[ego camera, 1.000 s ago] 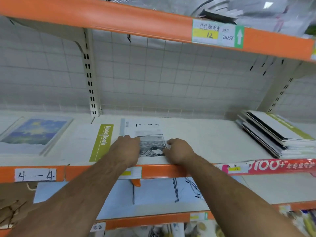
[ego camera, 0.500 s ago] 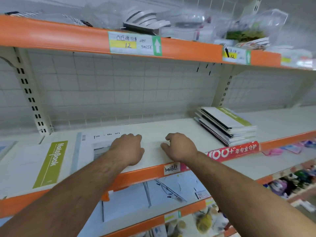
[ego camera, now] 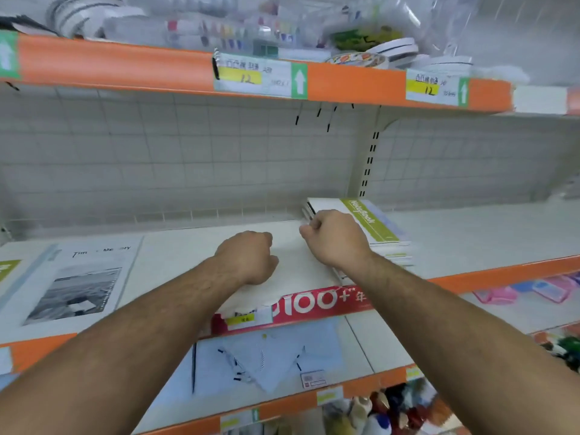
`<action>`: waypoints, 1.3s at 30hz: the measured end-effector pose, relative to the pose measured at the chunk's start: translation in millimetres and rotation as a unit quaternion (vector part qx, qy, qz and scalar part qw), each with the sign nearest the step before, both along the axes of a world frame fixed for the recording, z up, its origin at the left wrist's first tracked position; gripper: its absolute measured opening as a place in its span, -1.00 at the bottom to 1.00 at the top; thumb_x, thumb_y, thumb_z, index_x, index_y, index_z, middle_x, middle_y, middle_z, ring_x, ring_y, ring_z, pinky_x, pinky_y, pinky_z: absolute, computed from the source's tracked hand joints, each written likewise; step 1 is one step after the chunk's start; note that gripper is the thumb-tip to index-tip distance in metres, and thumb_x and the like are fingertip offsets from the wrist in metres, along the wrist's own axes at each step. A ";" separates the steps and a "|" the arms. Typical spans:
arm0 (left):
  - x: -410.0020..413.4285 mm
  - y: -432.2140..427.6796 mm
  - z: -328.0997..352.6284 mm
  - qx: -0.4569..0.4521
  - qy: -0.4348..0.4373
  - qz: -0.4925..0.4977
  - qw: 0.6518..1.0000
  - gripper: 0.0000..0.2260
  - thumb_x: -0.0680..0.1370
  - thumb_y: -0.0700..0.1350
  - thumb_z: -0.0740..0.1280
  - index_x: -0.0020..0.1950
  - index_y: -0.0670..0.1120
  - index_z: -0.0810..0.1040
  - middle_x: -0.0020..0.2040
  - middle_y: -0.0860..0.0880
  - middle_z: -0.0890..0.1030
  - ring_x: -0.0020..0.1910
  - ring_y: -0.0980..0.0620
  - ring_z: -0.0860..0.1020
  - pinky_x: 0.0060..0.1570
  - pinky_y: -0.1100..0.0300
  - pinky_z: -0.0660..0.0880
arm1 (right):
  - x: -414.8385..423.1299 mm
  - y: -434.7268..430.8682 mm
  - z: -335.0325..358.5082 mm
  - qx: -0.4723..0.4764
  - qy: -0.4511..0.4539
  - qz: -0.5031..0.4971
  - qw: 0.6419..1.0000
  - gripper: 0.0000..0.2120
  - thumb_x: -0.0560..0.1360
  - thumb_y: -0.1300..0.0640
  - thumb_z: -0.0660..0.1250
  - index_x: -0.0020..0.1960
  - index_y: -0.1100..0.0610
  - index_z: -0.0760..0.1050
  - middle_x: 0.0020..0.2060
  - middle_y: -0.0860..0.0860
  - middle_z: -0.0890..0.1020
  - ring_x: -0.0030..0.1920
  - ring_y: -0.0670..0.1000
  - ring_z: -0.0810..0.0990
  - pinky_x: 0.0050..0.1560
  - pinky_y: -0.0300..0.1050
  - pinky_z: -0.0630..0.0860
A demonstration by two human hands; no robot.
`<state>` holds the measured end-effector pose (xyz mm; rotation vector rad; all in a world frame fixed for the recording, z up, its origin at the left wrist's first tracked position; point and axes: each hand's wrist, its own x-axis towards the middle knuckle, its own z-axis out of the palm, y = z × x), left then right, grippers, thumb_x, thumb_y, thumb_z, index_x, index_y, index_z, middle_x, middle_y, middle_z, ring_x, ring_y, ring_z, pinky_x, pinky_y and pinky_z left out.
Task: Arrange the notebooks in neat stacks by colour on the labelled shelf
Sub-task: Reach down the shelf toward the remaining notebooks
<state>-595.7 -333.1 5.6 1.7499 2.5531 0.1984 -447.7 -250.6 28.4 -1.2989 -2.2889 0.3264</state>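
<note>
The stack of notebooks [ego camera: 381, 233] lies on the right half of the middle shelf [ego camera: 188, 255], close to the upright bracket. Its top cover is white with a green "NoteBook" stripe, and the edges of the lower books are fanned out unevenly towards the front. The right hand [ego camera: 335, 238] is at the stack's near-left corner with its fingers curled and its knuckles over the top cover. Whether it pinches a cover or only rests there cannot be told. Half a second ago this hand lay on bare shelf, well apart from the stack. The left hand [ego camera: 248, 255] sits just beside it on the bare white shelf with its fingers curled under, and nothing shows in them. A second ago both hands lay on the "Time Memory" notebook [ego camera: 78, 284]. That book, with its grey photo cover, now lies flat by itself, well to the left of the left hand. Only a sliver of the green-striped notebook [ego camera: 6, 269] shows at the left edge, since the view has swung right. A red "100+" banner [ego camera: 314, 301] runs along the shelf's orange front lip under the wrists. Above is the upper shelf with yellow "12" price labels [ego camera: 252, 77]. Below, a pale blue sheet [ego camera: 270, 359] lies on the lower shelf.
</note>
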 end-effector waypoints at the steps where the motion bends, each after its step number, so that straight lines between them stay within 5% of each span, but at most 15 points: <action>1: 12.9 10.1 2.2 0.006 -0.018 0.006 1.000 -0.64 0.63 0.09 0.21 0.38 -0.01 0.44 0.26 -0.02 0.56 0.21 -0.05 0.51 0.03 0.13 0.44 | 12.7 11.5 2.9 -0.002 0.005 -0.005 1.000 -0.74 0.54 -0.08 0.25 -0.13 0.08 0.57 -0.22 0.03 0.65 -0.13 0.11 0.62 -0.15 -0.08 0.55; 7: 66.3 58.0 17.9 0.054 -0.153 0.049 0.986 -0.70 0.66 -0.06 0.17 0.16 -0.22 0.59 0.15 -0.14 0.63 0.13 -0.11 0.56 0.12 0.07 0.52 | 78.4 80.6 14.1 0.009 -0.028 -0.082 0.996 -0.61 0.55 -0.19 0.22 0.08 0.11 0.54 -0.02 0.07 0.64 -0.01 0.14 0.59 -0.17 -0.09 0.47; 12: 82.8 81.7 20.2 0.077 -0.242 0.069 0.965 -0.67 0.64 -0.04 0.21 -0.05 -0.28 0.59 -0.06 -0.18 0.65 -0.08 -0.13 0.60 -0.05 0.05 0.51 | 111.0 118.0 9.4 -0.078 -0.124 -0.094 0.985 -0.35 0.40 -0.44 0.31 0.16 0.10 0.43 0.06 0.05 0.55 0.08 0.12 0.53 0.00 -0.04 0.48; 16: 83.7 96.5 20.1 0.073 -0.260 0.084 0.959 -0.70 0.63 -0.04 0.22 -0.24 -0.18 0.47 -0.26 -0.12 0.53 -0.30 -0.06 0.44 -0.20 0.12 0.38 | 120.6 138.4 6.5 -0.178 -0.016 -0.073 0.981 -0.54 0.41 -0.17 0.50 -0.17 0.17 0.37 -0.23 0.01 0.52 -0.27 -0.02 0.49 -0.33 -0.13 0.36; 22: 83.9 104.6 16.4 0.057 -0.272 0.106 0.955 -0.69 0.63 -0.01 0.24 -0.21 -0.18 0.53 -0.28 -0.13 0.59 -0.39 -0.02 0.43 -0.28 0.18 0.39 | 126.5 157.8 0.4 -0.212 0.111 -0.119 0.964 -0.78 0.46 0.20 0.42 -0.26 0.16 0.40 -0.28 0.08 0.54 -0.27 0.09 0.54 -0.36 -0.14 0.40; 26: 85.6 102.6 18.0 0.073 -0.245 0.105 0.961 -0.71 0.62 -0.01 0.30 -0.23 -0.15 0.49 -0.31 -0.07 0.51 -0.35 -0.01 0.42 -0.27 0.17 0.37 | 127.6 162.9 -2.0 -0.201 0.156 -0.139 0.957 -0.80 0.50 0.27 0.30 -0.26 0.16 0.36 -0.28 0.06 0.49 -0.29 0.04 0.48 -0.38 -0.18 0.34; 31: 90.1 104.8 19.6 0.166 -0.254 0.091 0.949 -0.79 0.56 -0.11 0.36 -0.14 -0.26 0.62 -0.12 -0.20 0.67 -0.24 -0.05 0.54 -0.13 0.04 0.58 | 127.4 164.2 -3.7 -0.185 0.170 -0.131 0.959 -0.83 0.47 0.22 0.33 -0.26 0.15 0.39 -0.30 0.05 0.53 -0.36 0.02 0.48 -0.43 -0.20 0.30; 39: 90.1 111.7 18.9 0.124 -0.349 0.119 0.921 -0.73 0.52 -0.07 0.45 -0.29 -0.15 0.47 -0.39 -0.07 0.48 -0.44 -0.04 0.50 -0.25 0.08 0.59 | 127.4 158.8 -11.2 -0.220 0.254 -0.067 0.940 -0.81 0.47 0.28 0.37 -0.22 0.13 0.39 -0.22 0.11 0.58 -0.33 0.06 0.50 -0.43 -0.16 0.34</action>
